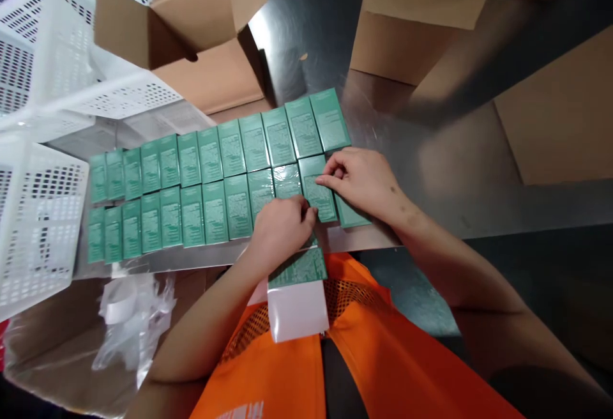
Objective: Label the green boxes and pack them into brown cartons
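Together, both hands — left hand [280,230], right hand [361,182] — pinch green boxes [316,195] at the desk's [431,170] six o'clock edge, their print unreadable.

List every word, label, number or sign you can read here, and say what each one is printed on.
None can be read.
Green boxes: pale blocks of fine print on each face, too small and blurred to read.
Green box under the left hand: same fine print, unreadable.
Orange vest: white lettering at the bottom edge, cut off and illegible.
Cardboard cartons and white baskets: no print visible.
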### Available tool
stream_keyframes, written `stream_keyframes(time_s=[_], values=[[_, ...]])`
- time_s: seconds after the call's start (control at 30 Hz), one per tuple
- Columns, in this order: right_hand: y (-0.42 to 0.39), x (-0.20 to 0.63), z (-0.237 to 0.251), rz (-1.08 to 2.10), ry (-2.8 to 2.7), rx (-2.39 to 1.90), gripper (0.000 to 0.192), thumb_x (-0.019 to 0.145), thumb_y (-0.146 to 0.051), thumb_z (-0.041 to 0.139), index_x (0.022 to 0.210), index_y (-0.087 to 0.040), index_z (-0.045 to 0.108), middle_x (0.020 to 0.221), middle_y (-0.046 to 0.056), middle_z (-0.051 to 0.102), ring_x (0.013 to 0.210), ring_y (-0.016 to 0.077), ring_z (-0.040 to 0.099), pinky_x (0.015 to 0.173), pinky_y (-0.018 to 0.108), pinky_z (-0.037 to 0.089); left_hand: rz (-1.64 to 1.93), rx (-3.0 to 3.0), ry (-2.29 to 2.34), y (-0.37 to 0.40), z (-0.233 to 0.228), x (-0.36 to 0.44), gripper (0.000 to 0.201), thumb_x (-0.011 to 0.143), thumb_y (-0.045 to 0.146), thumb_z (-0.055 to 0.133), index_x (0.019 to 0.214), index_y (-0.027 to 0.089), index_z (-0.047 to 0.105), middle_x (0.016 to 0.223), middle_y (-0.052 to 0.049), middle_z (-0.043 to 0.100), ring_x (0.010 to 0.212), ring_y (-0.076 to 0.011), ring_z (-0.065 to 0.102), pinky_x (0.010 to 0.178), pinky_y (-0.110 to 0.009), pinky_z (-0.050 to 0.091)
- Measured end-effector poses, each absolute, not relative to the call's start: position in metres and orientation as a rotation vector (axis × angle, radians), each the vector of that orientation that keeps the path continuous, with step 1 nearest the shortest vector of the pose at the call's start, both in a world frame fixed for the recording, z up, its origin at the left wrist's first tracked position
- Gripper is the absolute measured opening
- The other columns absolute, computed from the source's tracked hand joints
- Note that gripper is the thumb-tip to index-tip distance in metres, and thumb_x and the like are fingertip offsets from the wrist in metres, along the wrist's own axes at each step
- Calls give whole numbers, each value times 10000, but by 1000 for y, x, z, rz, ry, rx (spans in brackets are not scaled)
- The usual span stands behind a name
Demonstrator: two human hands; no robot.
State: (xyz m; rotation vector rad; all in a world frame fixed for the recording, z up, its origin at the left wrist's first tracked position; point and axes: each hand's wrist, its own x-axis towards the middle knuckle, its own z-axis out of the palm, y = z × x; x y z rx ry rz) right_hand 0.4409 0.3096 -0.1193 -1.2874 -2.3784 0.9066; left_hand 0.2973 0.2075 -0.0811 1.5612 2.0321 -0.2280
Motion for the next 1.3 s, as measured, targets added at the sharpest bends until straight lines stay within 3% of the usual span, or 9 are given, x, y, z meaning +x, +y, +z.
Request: stream_keyframes(time_s=[0.13,0.37,0.6,0.8,0.9,1.0,1.07,1.17,1.3], values=[[307,444,-122,809,-2266,-1263,455,730,-345,842,1069,-192,579,1059,63,647,856,230,616,689,315,406,-269,1566,2055,204,-77,295,349,954,451,476,931,213,730,796,-110,736,774,-299,684,618,-332,379],[300,464,-117,1050,-2534,-911,547,726,-454,853,1124,-213,566,1140,70,555,848,206,600,740,318,469,232,1370,2118,175,-75,268,399,982,523,436,870,214,660,575,5,599,586,-189,573,579,-287,301],[292,461,-114,931,-2662,-865,467,756,-355,856,1109,-180,605,1097,94,535,960,245,582,841,350,503,493,1329,2121,158,-77,254,393,960,526,472,837,209,668,529,33,534,537,-155,502,563,-269,309],[270,457,-106,422,-2845,-864,260,844,-225,747,1069,-125,663,1143,191,629,991,323,599,842,429,486,902,1212,2284,151,-73,243,430,985,499,436,818,195,689,635,-6,642,626,-159,591,629,-263,394],[247,447,-92,633,-2569,-853,119,924,-249,647,1014,-175,672,1062,128,688,978,282,635,827,398,493,1027,1203,2355,148,-73,240,419,1007,447,412,815,197,688,646,-13,656,634,-157,602,638,-264,397],[216,428,-75,988,-2247,-859,164,901,-379,682,973,-232,674,954,56,711,897,233,670,774,353,522,1070,1152,2441,145,-71,238,423,1019,448,394,820,201,674,691,-27,681,675,-167,620,655,-269,406],[197,414,-69,1052,-2197,-874,180,855,-414,730,923,-256,674,897,39,710,829,234,676,712,358,528,1070,1101,2472,143,-69,236,434,1028,455,367,828,206,663,728,-37,695,712,-176,630,674,-272,415],[179,400,-74,846,-2139,-845,48,918,-320,652,891,-287,675,827,36,709,779,249,674,696,399,508,1026,1070,2472,139,-67,227,438,1034,473,345,853,217,651,728,-37,690,716,-182,627,683,-275,416],[176,386,-91,514,-2128,-597,252,918,-183,575,1015,-366,719,883,46,740,863,296,685,798,492,477,970,998,2506,135,-70,207,448,1024,523,344,910,221,655,723,-45,690,702,-198,626,680,-287,417]])
